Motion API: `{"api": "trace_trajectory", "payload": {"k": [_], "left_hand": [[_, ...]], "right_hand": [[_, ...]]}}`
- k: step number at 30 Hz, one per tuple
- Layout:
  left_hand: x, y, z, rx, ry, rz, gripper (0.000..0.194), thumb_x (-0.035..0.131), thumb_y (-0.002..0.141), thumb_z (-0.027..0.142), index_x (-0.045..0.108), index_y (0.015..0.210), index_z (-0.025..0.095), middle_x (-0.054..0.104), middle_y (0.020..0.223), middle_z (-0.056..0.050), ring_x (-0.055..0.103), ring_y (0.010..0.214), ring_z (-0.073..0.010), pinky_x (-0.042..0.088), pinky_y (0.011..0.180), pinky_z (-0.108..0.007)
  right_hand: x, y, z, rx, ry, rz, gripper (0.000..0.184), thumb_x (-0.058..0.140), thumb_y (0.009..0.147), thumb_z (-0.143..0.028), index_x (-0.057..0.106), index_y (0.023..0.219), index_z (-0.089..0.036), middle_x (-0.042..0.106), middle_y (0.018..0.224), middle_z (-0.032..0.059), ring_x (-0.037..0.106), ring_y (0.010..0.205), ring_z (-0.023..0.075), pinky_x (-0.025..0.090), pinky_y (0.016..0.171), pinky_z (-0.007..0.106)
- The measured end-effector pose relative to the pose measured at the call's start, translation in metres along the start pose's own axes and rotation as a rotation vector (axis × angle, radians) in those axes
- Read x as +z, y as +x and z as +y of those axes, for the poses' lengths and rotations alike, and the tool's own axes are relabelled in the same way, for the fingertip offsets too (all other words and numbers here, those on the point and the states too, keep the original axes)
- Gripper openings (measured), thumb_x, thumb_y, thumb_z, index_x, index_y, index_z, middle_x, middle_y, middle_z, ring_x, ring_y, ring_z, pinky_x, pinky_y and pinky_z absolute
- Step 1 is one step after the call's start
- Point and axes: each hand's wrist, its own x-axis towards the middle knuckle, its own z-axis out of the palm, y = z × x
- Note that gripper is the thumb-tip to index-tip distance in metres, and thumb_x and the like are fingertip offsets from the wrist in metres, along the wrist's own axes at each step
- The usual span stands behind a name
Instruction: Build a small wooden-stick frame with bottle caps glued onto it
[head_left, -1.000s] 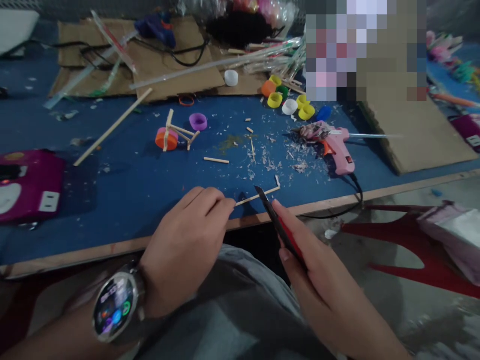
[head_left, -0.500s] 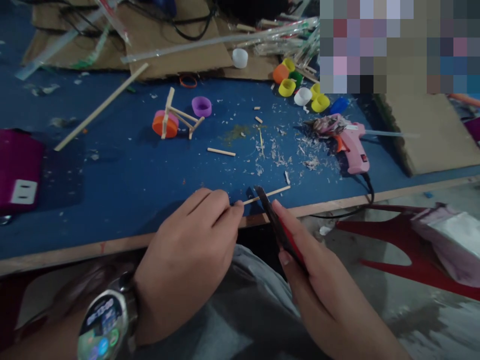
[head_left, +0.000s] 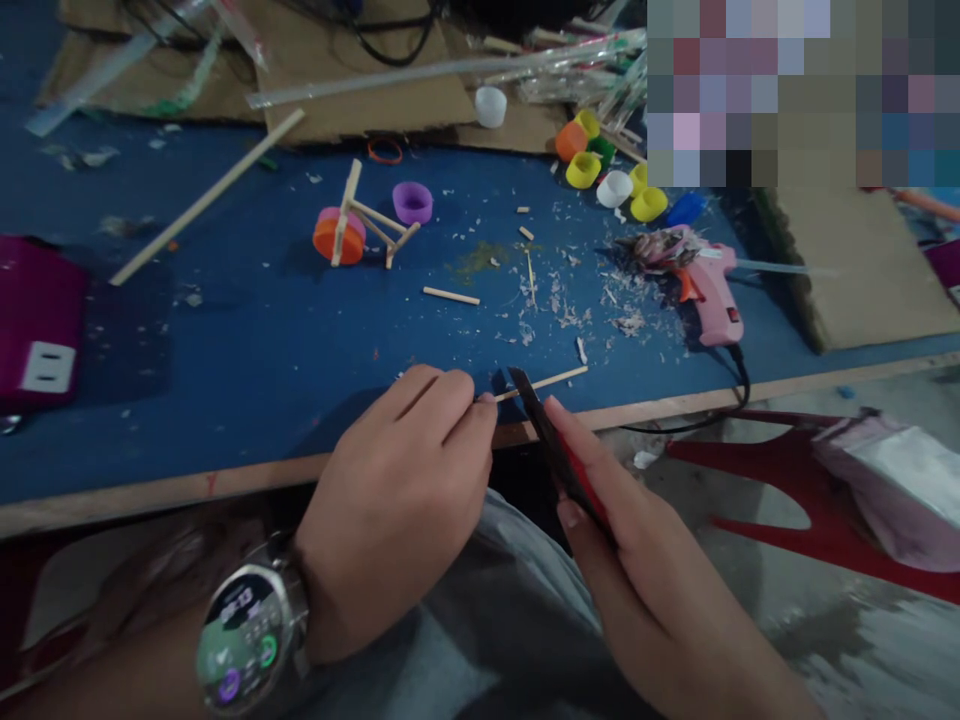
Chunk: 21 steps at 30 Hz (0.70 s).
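Observation:
My left hand (head_left: pixel 405 495) is closed at the table's front edge, its fingertips pinching the near end of a thin wooden stick (head_left: pixel 559 378). My right hand (head_left: pixel 645 560) grips a red and black utility knife (head_left: pixel 564 450), thumb along one side. The knife's dark blade lies across the stick, a short way from my left fingertips. Beyond my hands a short cut piece of stick (head_left: pixel 451 296) rests on the blue table. A small frame of glued sticks (head_left: pixel 367 218) leans with an orange bottle cap (head_left: pixel 337 243) and a pink one behind it.
A pink glue gun (head_left: pixel 716 300) lies at the right, its cord hanging over the edge. Several coloured caps (head_left: pixel 583 170) cluster behind it. A long stick (head_left: pixel 210 196) and a magenta box (head_left: pixel 34 330) are at left; cardboard (head_left: pixel 375 95) lies at the back.
My left hand has shifted slightly right, closer to the blade. The knife and stick keep nearly the same pose, and the camera view has moved a little.

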Motion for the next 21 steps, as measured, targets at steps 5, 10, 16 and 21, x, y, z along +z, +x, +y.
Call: {"api": "trace_trajectory", "payload": {"k": [5, 10, 16, 21], "left_hand": [[0.000, -0.001, -0.001, -0.014, -0.011, -0.005, 0.016, 0.066, 0.098, 0.002, 0.074, 0.086, 0.010, 0.058, 0.079, -0.007, 0.054, 0.075, -0.0264, 0.056, 0.069, -0.044], [0.002, -0.003, -0.002, -0.019, -0.006, -0.008, 0.017, 0.067, 0.096, 0.002, 0.072, 0.084, 0.012, 0.058, 0.079, -0.007, 0.055, 0.076, -0.0268, 0.057, 0.070, -0.044], [0.003, -0.002, -0.001, -0.007, 0.001, 0.000, 0.019, 0.067, 0.096, 0.002, 0.069, 0.082, 0.015, 0.058, 0.079, -0.007, 0.057, 0.076, -0.0269, 0.058, 0.071, -0.044], [0.003, -0.002, -0.001, -0.013, 0.002, -0.019, 0.013, 0.068, 0.098, 0.005, 0.073, 0.089, 0.012, 0.060, 0.082, -0.008, 0.059, 0.080, -0.0283, 0.060, 0.075, -0.045]], "right_hand": [[0.000, -0.002, -0.002, 0.016, 0.018, 0.006, 0.075, 0.045, 0.112, -0.016, 0.023, 0.180, -0.040, 0.038, 0.184, -0.0010, 0.047, 0.165, 0.0211, 0.048, 0.132, 0.045], [0.002, -0.001, -0.005, 0.034, 0.030, 0.014, 0.073, 0.044, 0.112, -0.017, 0.025, 0.180, -0.039, 0.041, 0.183, -0.0002, 0.047, 0.165, 0.0240, 0.049, 0.132, 0.052], [0.004, 0.000, -0.009, 0.066, 0.021, 0.013, 0.075, 0.045, 0.111, -0.018, 0.024, 0.180, -0.038, 0.046, 0.180, 0.0019, 0.053, 0.162, 0.0295, 0.054, 0.128, 0.058], [0.003, 0.001, -0.012, 0.083, 0.013, 0.003, 0.075, 0.045, 0.110, -0.017, 0.026, 0.180, -0.034, 0.051, 0.177, 0.0070, 0.058, 0.156, 0.0340, 0.060, 0.121, 0.061]]}}
